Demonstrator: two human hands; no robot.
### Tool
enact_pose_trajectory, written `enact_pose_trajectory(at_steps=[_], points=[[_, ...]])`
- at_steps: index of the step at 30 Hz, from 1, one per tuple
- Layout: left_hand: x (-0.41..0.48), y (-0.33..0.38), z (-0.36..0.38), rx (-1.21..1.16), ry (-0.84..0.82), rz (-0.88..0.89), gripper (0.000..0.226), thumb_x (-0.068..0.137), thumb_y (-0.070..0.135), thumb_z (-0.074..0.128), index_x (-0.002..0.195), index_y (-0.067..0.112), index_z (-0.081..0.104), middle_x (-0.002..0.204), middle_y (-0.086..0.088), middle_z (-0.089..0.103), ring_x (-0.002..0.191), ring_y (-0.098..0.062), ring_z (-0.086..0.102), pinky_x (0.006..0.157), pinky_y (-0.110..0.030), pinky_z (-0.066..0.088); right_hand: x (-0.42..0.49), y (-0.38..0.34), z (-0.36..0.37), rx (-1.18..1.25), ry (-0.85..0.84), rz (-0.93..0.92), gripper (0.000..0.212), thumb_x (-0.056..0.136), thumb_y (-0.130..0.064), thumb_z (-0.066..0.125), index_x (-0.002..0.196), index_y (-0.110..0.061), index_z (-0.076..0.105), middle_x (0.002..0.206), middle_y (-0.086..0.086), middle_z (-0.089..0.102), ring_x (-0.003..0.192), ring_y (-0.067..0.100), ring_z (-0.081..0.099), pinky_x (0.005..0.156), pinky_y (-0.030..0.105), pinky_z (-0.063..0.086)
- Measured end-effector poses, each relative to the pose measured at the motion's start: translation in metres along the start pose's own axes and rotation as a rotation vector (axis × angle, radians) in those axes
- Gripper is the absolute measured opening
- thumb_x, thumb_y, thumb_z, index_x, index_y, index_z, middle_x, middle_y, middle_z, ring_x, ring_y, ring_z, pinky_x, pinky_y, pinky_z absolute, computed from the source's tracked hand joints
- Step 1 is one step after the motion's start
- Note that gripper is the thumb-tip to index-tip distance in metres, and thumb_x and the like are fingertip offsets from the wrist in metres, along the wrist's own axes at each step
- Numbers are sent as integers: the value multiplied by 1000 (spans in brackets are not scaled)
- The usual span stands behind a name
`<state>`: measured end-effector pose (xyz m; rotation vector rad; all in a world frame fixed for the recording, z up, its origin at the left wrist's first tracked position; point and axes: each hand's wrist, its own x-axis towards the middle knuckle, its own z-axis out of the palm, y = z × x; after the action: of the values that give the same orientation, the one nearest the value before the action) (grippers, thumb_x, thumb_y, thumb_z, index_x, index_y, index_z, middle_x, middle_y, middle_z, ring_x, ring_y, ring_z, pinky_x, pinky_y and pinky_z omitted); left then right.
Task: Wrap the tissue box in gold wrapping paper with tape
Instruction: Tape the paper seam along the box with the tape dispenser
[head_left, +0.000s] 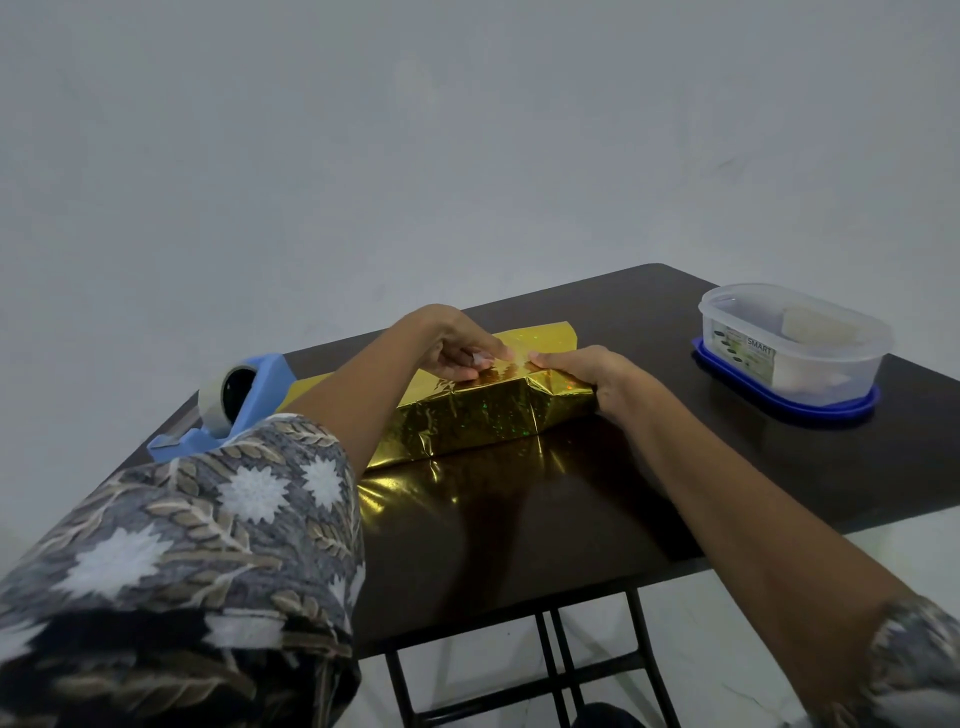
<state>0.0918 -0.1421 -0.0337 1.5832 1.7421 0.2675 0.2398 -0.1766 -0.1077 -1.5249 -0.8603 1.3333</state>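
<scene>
a patterned sleeve (171, 551) fills the near left. past it, the free flap of the gold wrapping paper (415, 493) lies flat on the tabletop (779, 467), reaching towards its near edge. mid-table, the tissue box (478, 421) sits covered by the paper. on its top, the left hand (460, 345) has its fingers curled, pinching the paper at the seam; a pale bit at the fingertips is too small to identify. the right hand (592, 376) grasps the box's right end, thumb along the top. a blue tape dispenser (244, 405) stands at the left edge, and a clear plastic container (789, 348) near the far right corner.
</scene>
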Motion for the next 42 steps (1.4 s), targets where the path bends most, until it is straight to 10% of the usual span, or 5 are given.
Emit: enact_pose_trajectory(at_steps=[27, 31, 35, 38, 42], points=[[1, 14, 3, 425, 65, 68, 42, 83, 47, 64, 67, 11, 49, 62, 2, 50, 57, -9, 42, 58, -18, 37, -8, -3, 4, -48, 41, -12, 73, 70, -32, 81, 128, -3, 47, 118, 15, 60, 105, 27, 60, 97, 41, 49], [0, 12, 2, 558, 172, 84, 67, 71, 63, 65, 100, 2, 64, 99, -16, 72, 79, -22, 66, 67, -25, 37, -10, -3, 4, -78, 58, -36, 73, 72, -33, 79, 129, -3, 47, 122, 14, 58, 110, 27, 57, 99, 41, 46], [0, -1, 0, 527, 174, 31, 91, 69, 69, 61, 126, -1, 51, 88, -18, 65, 60, -17, 47, 64, -26, 34, -11, -2, 4, -74, 65, -39, 74, 71, -34, 79, 129, -2, 46, 122, 14, 57, 112, 28, 56, 100, 41, 46], [2, -14, -7, 406, 143, 43, 86, 76, 60, 63, 131, -4, 45, 127, -21, 56, 78, -18, 46, 61, -24, 37, -12, -3, 4, -60, 58, -39, 74, 71, -33, 79, 130, -2, 46, 120, 14, 57, 110, 27, 56, 99, 40, 46], [3, -18, -18, 326, 77, 8, 78, 75, 51, 69, 128, 0, 46, 101, -8, 58, 75, -13, 50, 69, -23, 44, -13, -4, 6, -48, 36, -47, 75, 70, -30, 81, 129, -3, 46, 118, 14, 59, 107, 27, 59, 97, 41, 49]])
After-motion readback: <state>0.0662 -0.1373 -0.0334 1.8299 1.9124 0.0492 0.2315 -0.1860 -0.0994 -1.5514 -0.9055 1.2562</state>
